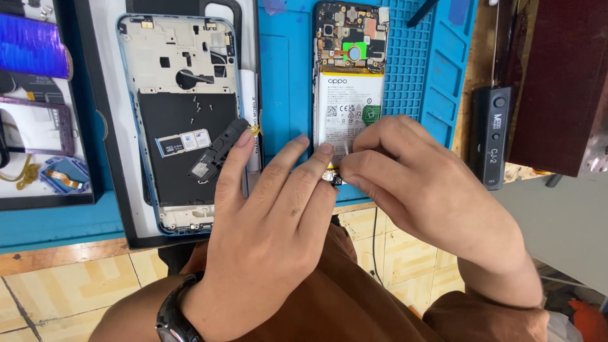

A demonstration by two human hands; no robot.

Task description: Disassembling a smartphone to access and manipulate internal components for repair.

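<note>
Blue matting (285,76) covers the worktop, its right part ribbed with small compartments, and below its near edge pale patterned floor tiles (76,285) show past the person's brown-clad lap. On the mat lies an opened phone (349,76), back cover off, with its circuit board toward the far end and a white battery (348,107) filling the middle. Both hands meet at the phone's near end. The left hand (266,221), a dark watch (174,316) on its wrist, lies flat with fingers spread, and its index and middle fingertips press down at the phone's lower left corner. The right hand (418,183) comes in from the right, fingers curled and pressed together in a pinching grip on a small dark part (332,178) at the phone's bottom edge; the part is mostly hidden, so it may be a connector or a tool tip. This part sits directly under the right fingertips and just beside the left ones. Left of the phone, on a black tray (117,190), rests a separated phone frame (183,120) with a card tray (183,142), a black speaker module (218,149) and a few loose screws (197,107) on it. A black box-shaped device (491,136) stands at the mat's right edge.
</note>
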